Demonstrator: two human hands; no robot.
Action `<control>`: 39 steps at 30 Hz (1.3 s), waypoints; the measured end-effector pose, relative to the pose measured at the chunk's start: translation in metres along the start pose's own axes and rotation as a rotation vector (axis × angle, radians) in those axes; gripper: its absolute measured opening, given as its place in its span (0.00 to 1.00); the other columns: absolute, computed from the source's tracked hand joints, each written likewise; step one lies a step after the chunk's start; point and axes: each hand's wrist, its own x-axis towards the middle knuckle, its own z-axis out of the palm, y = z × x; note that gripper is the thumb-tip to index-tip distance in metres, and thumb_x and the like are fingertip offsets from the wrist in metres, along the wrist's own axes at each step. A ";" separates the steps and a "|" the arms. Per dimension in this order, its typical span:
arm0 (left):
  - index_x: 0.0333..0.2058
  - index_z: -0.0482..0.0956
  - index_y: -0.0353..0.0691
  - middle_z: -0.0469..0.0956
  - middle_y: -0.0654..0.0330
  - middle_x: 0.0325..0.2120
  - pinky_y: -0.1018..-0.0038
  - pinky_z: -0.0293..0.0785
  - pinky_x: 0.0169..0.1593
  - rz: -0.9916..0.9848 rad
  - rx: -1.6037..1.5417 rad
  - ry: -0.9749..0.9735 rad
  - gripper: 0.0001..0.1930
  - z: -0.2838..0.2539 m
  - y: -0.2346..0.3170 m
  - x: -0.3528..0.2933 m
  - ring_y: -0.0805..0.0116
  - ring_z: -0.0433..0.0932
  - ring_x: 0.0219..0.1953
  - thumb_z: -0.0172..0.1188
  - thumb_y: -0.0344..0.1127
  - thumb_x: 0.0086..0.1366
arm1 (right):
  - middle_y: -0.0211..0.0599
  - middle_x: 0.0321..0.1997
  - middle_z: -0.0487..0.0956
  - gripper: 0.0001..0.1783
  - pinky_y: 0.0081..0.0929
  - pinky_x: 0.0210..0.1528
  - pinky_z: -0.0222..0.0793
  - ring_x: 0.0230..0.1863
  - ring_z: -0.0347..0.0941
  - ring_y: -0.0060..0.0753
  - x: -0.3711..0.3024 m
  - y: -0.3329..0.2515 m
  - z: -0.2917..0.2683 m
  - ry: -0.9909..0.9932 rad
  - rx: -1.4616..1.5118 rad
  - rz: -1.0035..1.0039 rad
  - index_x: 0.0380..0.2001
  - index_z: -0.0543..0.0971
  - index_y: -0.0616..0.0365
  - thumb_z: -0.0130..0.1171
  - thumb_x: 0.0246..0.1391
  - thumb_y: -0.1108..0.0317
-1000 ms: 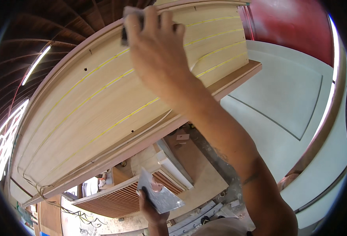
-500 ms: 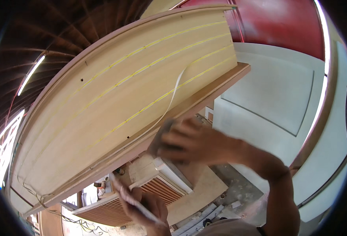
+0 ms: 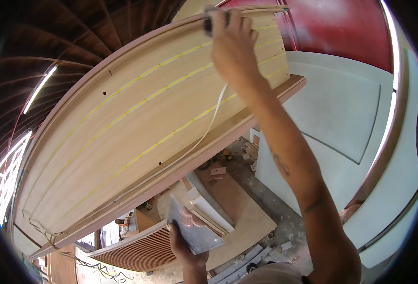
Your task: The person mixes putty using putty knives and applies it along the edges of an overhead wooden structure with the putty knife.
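Observation:
My right hand point(image 3: 232, 40) is raised to the top edge of a large pale wooden panel point(image 3: 138, 120), its fingers closed around a dark grey putty spreader point(image 3: 209, 21). Part of the spreader is hidden by the fingers. Low in the picture, my left hand point(image 3: 183, 246) grips a flat grey board point(image 3: 206, 240) by its edge. A lump of pinkish paste point(image 3: 190, 218) lies on that board. Thin yellow strips run lengthwise in rows across the panel, and a loose white strip point(image 3: 211, 122) hangs down over its face to the lower ledge.
A brown-pink ledge point(image 3: 289, 87) borders the panel's lower side. White door-like panels point(image 3: 332, 109) stand at the right. Below are a slatted wooden piece point(image 3: 138, 253), a brown sheet point(image 3: 247, 215) and scraps on the floor. Cables point(image 3: 85, 262) hang at the lower left.
My right hand has moved up from below the ledge to the panel's top edge with the spreader. The board in my left hand has turned so its pasted face shows.

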 end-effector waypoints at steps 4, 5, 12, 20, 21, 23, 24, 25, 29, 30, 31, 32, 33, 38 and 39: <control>0.57 0.66 0.35 0.76 0.59 0.43 0.77 0.71 0.53 -0.001 -0.014 0.020 0.22 0.007 0.006 0.004 0.73 0.75 0.45 0.48 0.45 0.73 | 0.46 0.49 0.69 0.23 0.50 0.48 0.61 0.50 0.65 0.50 -0.015 -0.064 -0.020 0.053 0.153 -0.090 0.51 0.72 0.54 0.56 0.49 0.73; 0.58 0.66 0.35 0.76 0.59 0.43 0.77 0.70 0.54 0.024 -0.020 0.052 0.22 0.011 0.006 0.006 0.73 0.75 0.45 0.48 0.46 0.73 | 0.46 0.49 0.69 0.23 0.48 0.48 0.62 0.49 0.65 0.50 -0.019 -0.074 -0.026 0.049 0.193 -0.124 0.50 0.73 0.54 0.58 0.47 0.74; 0.54 0.67 0.37 0.74 0.59 0.39 0.70 0.74 0.48 0.009 -0.118 0.133 0.20 0.016 0.006 0.013 0.69 0.76 0.41 0.46 0.45 0.72 | 0.41 0.46 0.70 0.21 0.48 0.51 0.62 0.49 0.66 0.47 -0.057 -0.073 -0.106 -0.529 1.226 -0.343 0.50 0.73 0.55 0.57 0.51 0.73; 0.52 0.70 0.44 0.77 0.60 0.25 0.80 0.62 0.10 0.124 -0.161 0.081 0.18 0.069 0.011 0.009 0.74 0.67 0.09 0.40 0.48 0.75 | 0.41 0.52 0.68 0.26 0.44 0.61 0.61 0.58 0.64 0.44 -0.114 0.001 -0.142 -0.728 0.655 -0.749 0.55 0.71 0.49 0.57 0.50 0.71; 0.52 0.70 0.46 0.77 0.61 0.23 0.80 0.61 0.09 0.176 -0.141 -0.077 0.19 0.058 0.015 0.004 0.73 0.66 0.07 0.38 0.49 0.75 | 0.39 0.51 0.70 0.26 0.43 0.60 0.61 0.57 0.65 0.43 -0.100 0.016 -0.135 -0.698 0.619 -0.669 0.55 0.72 0.49 0.56 0.50 0.73; 0.50 0.70 0.44 0.77 0.60 0.27 0.76 0.70 0.15 0.149 -0.072 -0.171 0.18 0.049 0.019 0.001 0.71 0.72 0.14 0.43 0.50 0.74 | 0.35 0.49 0.73 0.28 0.43 0.57 0.63 0.54 0.67 0.42 -0.064 0.041 -0.109 -0.440 0.466 -0.509 0.55 0.74 0.48 0.52 0.48 0.79; 0.51 0.69 0.41 0.77 0.59 0.29 0.74 0.73 0.21 0.130 -0.096 0.072 0.20 0.056 0.008 0.003 0.69 0.75 0.19 0.45 0.51 0.72 | 0.36 0.51 0.74 0.29 0.42 0.56 0.64 0.55 0.67 0.43 -0.031 0.058 -0.109 -0.393 0.377 -0.398 0.54 0.75 0.47 0.50 0.47 0.82; 0.51 0.68 0.39 0.77 0.58 0.32 0.72 0.77 0.27 0.100 -0.116 0.312 0.23 0.061 0.000 0.004 0.68 0.78 0.25 0.48 0.53 0.71 | 0.37 0.47 0.76 0.29 0.39 0.51 0.68 0.51 0.71 0.45 0.003 0.086 -0.101 -0.185 0.179 -0.449 0.52 0.77 0.47 0.48 0.46 0.83; 0.54 0.69 0.37 0.78 0.60 0.42 0.73 0.77 0.47 -0.105 -0.042 -0.077 0.22 0.030 -0.007 0.002 0.71 0.78 0.44 0.47 0.50 0.73 | 0.49 0.48 0.72 0.23 0.45 0.54 0.62 0.52 0.66 0.54 0.085 0.121 -0.089 -0.318 0.029 -0.451 0.49 0.74 0.54 0.49 0.47 0.79; 0.54 0.69 0.37 0.78 0.60 0.42 0.73 0.77 0.47 -0.106 -0.050 -0.076 0.22 0.029 -0.009 0.001 0.71 0.78 0.44 0.47 0.50 0.73 | 0.47 0.48 0.72 0.22 0.44 0.55 0.62 0.53 0.66 0.52 0.091 0.121 -0.083 -0.407 -0.064 -0.464 0.48 0.75 0.54 0.49 0.47 0.79; 0.54 0.69 0.37 0.78 0.59 0.42 0.73 0.77 0.46 -0.120 -0.046 -0.029 0.22 0.028 -0.010 0.000 0.71 0.78 0.43 0.47 0.49 0.73 | 0.45 0.49 0.73 0.22 0.42 0.56 0.62 0.53 0.67 0.50 0.093 0.122 -0.079 -0.496 -0.158 -0.477 0.47 0.76 0.54 0.49 0.46 0.80; 0.53 0.69 0.37 0.78 0.59 0.42 0.74 0.77 0.45 -0.128 -0.040 0.022 0.21 0.026 -0.010 0.001 0.71 0.78 0.43 0.47 0.49 0.73 | 0.45 0.49 0.73 0.22 0.42 0.56 0.62 0.53 0.67 0.50 0.091 0.113 -0.075 -0.498 -0.155 -0.485 0.47 0.76 0.54 0.49 0.46 0.80; 0.53 0.69 0.37 0.78 0.59 0.42 0.74 0.77 0.45 -0.119 -0.046 0.026 0.21 0.022 -0.010 0.002 0.71 0.78 0.43 0.47 0.49 0.73 | 0.45 0.49 0.73 0.23 0.42 0.56 0.62 0.54 0.67 0.49 0.087 0.097 -0.074 -0.450 -0.035 -0.554 0.47 0.76 0.54 0.49 0.46 0.80; 0.54 0.68 0.35 0.76 0.55 0.42 0.67 0.76 0.46 -0.186 -0.038 0.126 0.24 0.009 -0.005 0.010 0.63 0.78 0.42 0.50 0.49 0.70 | 0.47 0.48 0.73 0.23 0.44 0.55 0.62 0.55 0.67 0.51 0.075 0.005 -0.075 -0.388 0.219 -0.741 0.49 0.74 0.56 0.48 0.47 0.80; 0.54 0.68 0.35 0.76 0.55 0.42 0.67 0.76 0.46 -0.187 -0.044 0.127 0.24 0.010 -0.005 0.013 0.63 0.78 0.42 0.50 0.49 0.70 | 0.48 0.48 0.72 0.23 0.45 0.55 0.62 0.55 0.66 0.52 0.075 -0.007 -0.080 -0.448 0.270 -0.734 0.49 0.74 0.56 0.48 0.47 0.81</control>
